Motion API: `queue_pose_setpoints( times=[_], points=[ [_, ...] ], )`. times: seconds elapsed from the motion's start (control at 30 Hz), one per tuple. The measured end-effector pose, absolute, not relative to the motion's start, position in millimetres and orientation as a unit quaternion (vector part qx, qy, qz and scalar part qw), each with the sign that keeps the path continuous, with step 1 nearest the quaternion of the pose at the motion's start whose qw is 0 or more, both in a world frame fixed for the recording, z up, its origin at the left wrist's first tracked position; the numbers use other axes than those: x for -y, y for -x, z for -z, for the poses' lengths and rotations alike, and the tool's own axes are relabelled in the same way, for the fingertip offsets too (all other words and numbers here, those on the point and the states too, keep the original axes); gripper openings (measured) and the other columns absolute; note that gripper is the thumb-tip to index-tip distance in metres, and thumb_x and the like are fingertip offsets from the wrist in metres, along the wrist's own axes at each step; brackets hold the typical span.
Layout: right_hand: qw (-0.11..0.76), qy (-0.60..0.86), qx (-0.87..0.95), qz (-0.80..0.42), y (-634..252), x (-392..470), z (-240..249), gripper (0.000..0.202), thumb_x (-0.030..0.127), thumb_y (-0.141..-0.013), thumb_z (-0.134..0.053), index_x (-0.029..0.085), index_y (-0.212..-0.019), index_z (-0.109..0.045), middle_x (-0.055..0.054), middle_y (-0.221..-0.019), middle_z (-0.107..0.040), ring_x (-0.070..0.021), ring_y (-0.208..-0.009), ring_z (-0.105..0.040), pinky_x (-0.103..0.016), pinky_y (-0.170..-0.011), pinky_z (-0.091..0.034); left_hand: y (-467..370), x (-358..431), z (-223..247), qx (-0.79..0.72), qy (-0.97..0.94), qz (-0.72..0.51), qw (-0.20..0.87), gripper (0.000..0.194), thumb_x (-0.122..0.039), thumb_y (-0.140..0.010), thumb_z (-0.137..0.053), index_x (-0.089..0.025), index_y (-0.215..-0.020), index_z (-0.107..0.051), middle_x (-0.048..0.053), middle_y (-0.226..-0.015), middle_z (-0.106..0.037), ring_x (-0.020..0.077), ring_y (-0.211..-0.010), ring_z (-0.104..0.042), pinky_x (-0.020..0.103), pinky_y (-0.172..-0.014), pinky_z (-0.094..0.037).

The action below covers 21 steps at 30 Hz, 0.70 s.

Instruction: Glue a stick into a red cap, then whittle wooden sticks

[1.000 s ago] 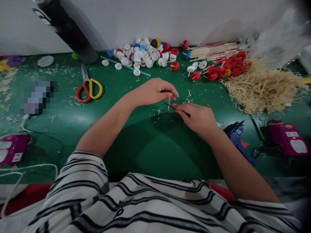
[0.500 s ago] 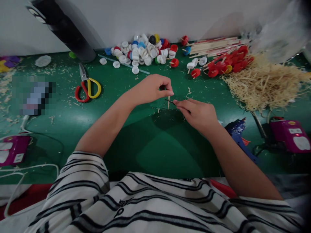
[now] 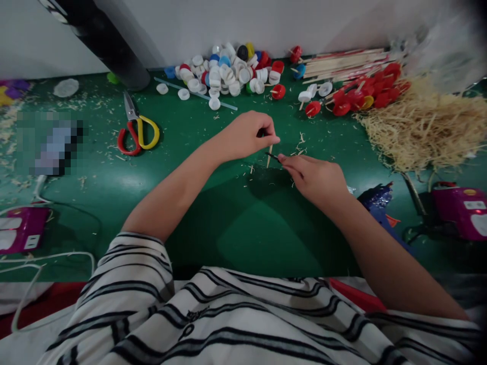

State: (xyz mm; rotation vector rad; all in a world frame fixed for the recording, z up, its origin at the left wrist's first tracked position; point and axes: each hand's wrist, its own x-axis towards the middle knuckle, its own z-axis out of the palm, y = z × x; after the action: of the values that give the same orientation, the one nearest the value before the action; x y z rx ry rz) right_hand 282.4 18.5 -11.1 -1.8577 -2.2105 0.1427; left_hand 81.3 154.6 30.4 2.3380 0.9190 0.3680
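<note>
My left hand pinches the upper end of a short thin wooden stick, which points down toward the green table. From the right, my right hand grips a small dark tool, its thin tip at the stick. Most of the tool is hidden by my fingers, so I cannot tell what it is. Pale shavings lie scattered around the stick.
Scissors with red and yellow handles lie left. Behind my hands are a pile of bottle caps, wooden sticks and red caps. Straw-like shavings, a blue glue gun and a purple power socket are right.
Both hands and the stick sit slightly further right in view. The stick now tilts a little more. The surroundings have shifted slightly as the camera turned.
</note>
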Motion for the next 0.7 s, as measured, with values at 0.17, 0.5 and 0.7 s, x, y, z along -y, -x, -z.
queue_pose_setpoints(
  times=[0.17,0.5,0.7],
  points=[
    [0.117,0.636,0.762,-0.042,-282.3,-15.7,14.5,0.042,0.038,-0.113,-0.041,0.031,-0.134,-0.078,-0.003,-0.123,-0.083,-0.0199,-0.1,-0.076,-0.029,-0.064,-0.041,-78.4,-154.7,-30.3,-0.352,-0.875,-0.135,0.304,0.015,-0.028,-0.096,-0.071,-0.017,-0.087,-0.071,0.005,-0.082,-0.067,0.0148,-0.076,-0.059,0.034,-0.074,-0.045],
    [0.053,0.63,0.775,-0.007,-283.2,-9.8,21.2,0.041,0.039,-0.112,-0.044,0.034,-0.13,-0.08,-0.002,-0.113,-0.084,-0.0181,-0.087,-0.074,-0.032,-0.057,-0.024,-73.8,-159.1,-26.1,-0.352,-0.874,-0.134,0.307,0.017,-0.032,-0.098,-0.069,-0.017,-0.09,-0.073,0.004,-0.08,-0.066,0.0134,-0.071,-0.056,0.033,-0.071,-0.045],
    [0.116,0.647,0.753,0.003,-281.9,-19.6,10.9,0.045,0.043,-0.115,-0.039,0.033,-0.131,-0.08,-0.003,-0.11,-0.085,-0.0181,-0.093,-0.075,-0.031,-0.061,-0.033,-75.6,-159.3,-26.5,-0.336,-0.875,-0.128,0.325,0.017,-0.031,-0.098,-0.068,-0.018,-0.091,-0.075,0.004,-0.076,-0.066,0.0124,-0.067,-0.053,0.032,-0.069,-0.043]
  ],
)
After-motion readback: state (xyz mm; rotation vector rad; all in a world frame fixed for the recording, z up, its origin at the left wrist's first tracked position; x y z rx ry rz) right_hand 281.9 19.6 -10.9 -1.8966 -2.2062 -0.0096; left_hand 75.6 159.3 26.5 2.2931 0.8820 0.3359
